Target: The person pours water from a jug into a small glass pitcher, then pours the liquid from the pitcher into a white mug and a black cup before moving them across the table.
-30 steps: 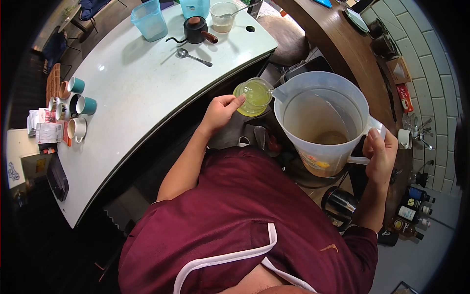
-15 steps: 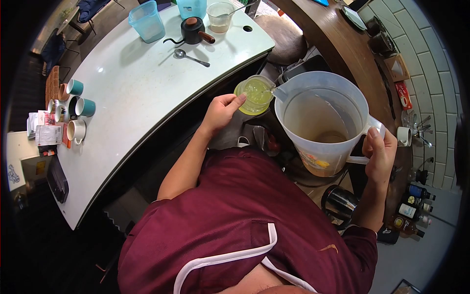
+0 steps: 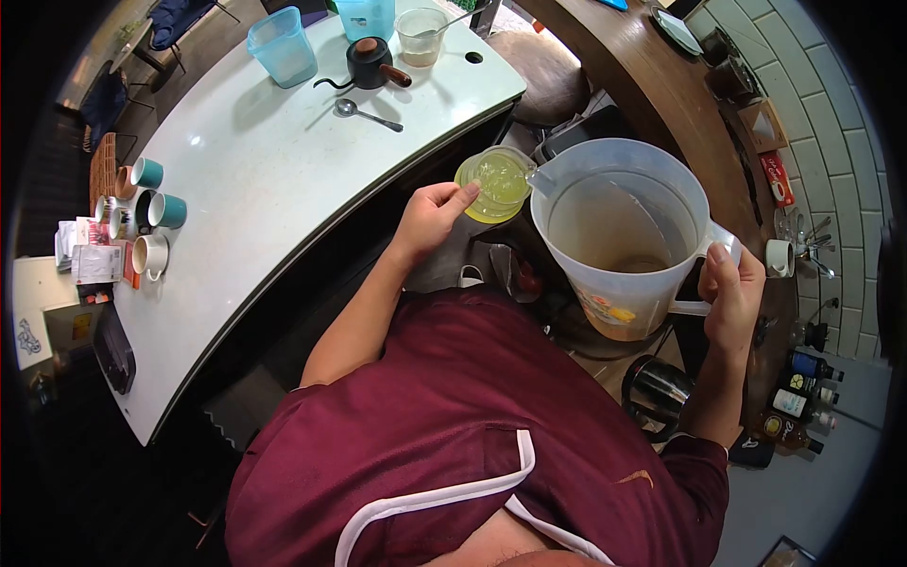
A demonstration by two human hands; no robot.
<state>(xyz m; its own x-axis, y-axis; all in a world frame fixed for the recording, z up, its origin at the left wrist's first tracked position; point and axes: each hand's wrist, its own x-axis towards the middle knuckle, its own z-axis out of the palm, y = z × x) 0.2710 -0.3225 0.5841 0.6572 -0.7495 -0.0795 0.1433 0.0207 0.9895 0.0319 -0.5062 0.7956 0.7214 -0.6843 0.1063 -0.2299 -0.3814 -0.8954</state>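
Observation:
My left hand point(image 3: 430, 222) is closed on the rim of a clear cup with a yellow-green tint point(image 3: 491, 206), the thumb lying over its edge. The liquid inside has a rippled surface. In my right hand point(image 3: 732, 298) is the handle of a large translucent plastic pitcher point(image 3: 619, 231), printed with a flower on its side. It leans left, its spout at the cup's right rim, and a little liquid shows low inside. Whether a stream leaves the spout is hard to make out.
On the white counter point(image 3: 227, 208) stand a black gooseneck kettle point(image 3: 367, 64), a spoon point(image 3: 368, 115), blue plastic containers point(image 3: 282, 49), a clear measuring cup point(image 3: 421, 42) and several mugs point(image 3: 168, 210). A wooden counter point(image 3: 652, 76) runs along the right. Bottles point(image 3: 794, 404) stand at lower right.
The ripples on the liquid in the cup look different. The cup sits slightly further right against the spout. Both hands keep their holds, and the pitcher stays almost where it was.

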